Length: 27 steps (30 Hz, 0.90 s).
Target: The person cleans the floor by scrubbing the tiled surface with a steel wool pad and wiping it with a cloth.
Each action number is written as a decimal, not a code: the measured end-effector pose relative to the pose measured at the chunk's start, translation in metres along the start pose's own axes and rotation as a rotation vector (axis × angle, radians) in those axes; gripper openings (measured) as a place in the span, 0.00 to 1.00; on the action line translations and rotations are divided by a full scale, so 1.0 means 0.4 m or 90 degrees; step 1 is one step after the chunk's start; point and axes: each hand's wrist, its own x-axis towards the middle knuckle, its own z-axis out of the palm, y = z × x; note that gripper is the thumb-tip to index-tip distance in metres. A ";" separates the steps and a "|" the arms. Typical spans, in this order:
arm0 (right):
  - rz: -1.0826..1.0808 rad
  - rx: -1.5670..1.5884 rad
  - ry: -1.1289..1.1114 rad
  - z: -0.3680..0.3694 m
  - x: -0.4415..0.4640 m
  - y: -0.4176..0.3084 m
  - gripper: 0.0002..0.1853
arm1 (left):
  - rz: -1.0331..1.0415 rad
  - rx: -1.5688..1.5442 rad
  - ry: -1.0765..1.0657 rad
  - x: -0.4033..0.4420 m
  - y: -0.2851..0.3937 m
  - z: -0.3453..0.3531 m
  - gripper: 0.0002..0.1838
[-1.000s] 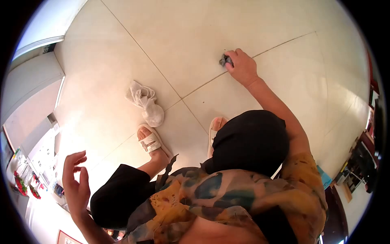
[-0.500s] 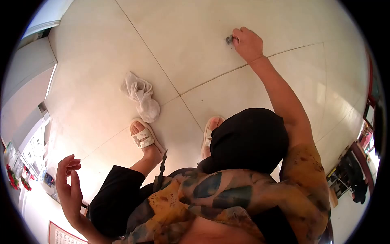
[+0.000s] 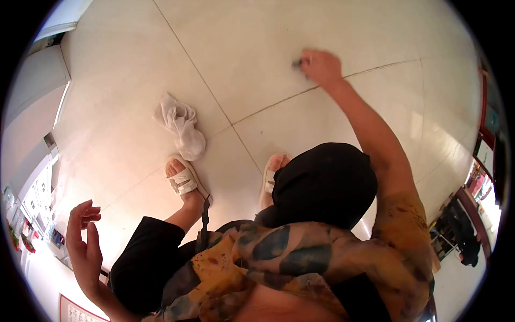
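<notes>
My right hand (image 3: 323, 67) is closed on a small, dark grey, fuzzy clump that looks like steel wool (image 3: 296, 64), pressed low against the pale floor tiles (image 3: 257, 32). Motion blurs the fingers, and most of the clump is hidden in them. A crumpled, off-white cloth (image 3: 185, 129) lies on the floor in front of my left foot, apart from both hands. Off at the lower left, my left hand (image 3: 86, 239) is held in the air beside my knee, empty, its fingers loosely bent and thumb apart.
My feet, in cream sandals (image 3: 184, 181), are planted on the tiles below the cloth. Dark grout lines (image 3: 232, 125) cross near the middle. White cabinets (image 3: 37, 94) stand along the left side. Dark furniture (image 3: 456, 231) is at the right edge.
My right hand has moved slightly down and left over the floor with the steel wool. The whole view has shifted a little; my left hand keeps its pose and the cloth stays put.
</notes>
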 end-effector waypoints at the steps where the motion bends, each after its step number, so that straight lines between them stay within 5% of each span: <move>1: 0.040 0.022 0.081 -0.038 0.025 0.007 0.04 | 0.004 0.008 0.006 0.000 -0.002 0.002 0.16; 2: 0.123 0.075 0.030 -0.067 0.040 0.007 0.04 | 0.007 0.006 0.003 0.000 0.000 0.003 0.16; 7: -0.087 0.057 0.016 0.023 -0.065 -0.031 0.04 | 0.007 -0.011 0.001 -0.003 -0.002 0.001 0.16; 11: 0.089 -0.005 0.054 -0.053 0.022 0.005 0.04 | 0.006 0.001 0.005 -0.006 -0.002 0.000 0.16; 15: -0.085 0.035 0.050 0.052 -0.082 -0.063 0.04 | 0.008 -0.009 -0.009 -0.004 -0.006 -0.002 0.16; 20: 0.101 0.039 0.003 -0.049 0.019 -0.009 0.04 | -0.013 -0.009 -0.022 -0.014 -0.010 -0.001 0.17; 22: 0.070 0.011 0.060 -0.008 0.019 -0.009 0.05 | -0.012 -0.008 -0.025 -0.018 -0.013 0.005 0.17; 24: -0.101 0.038 0.066 0.040 -0.042 -0.040 0.05 | -0.019 -0.014 -0.022 -0.021 -0.016 0.005 0.17; 27: -0.001 -0.001 0.046 0.003 -0.004 -0.016 0.05 | -0.021 -0.020 -0.009 -0.024 -0.012 0.004 0.17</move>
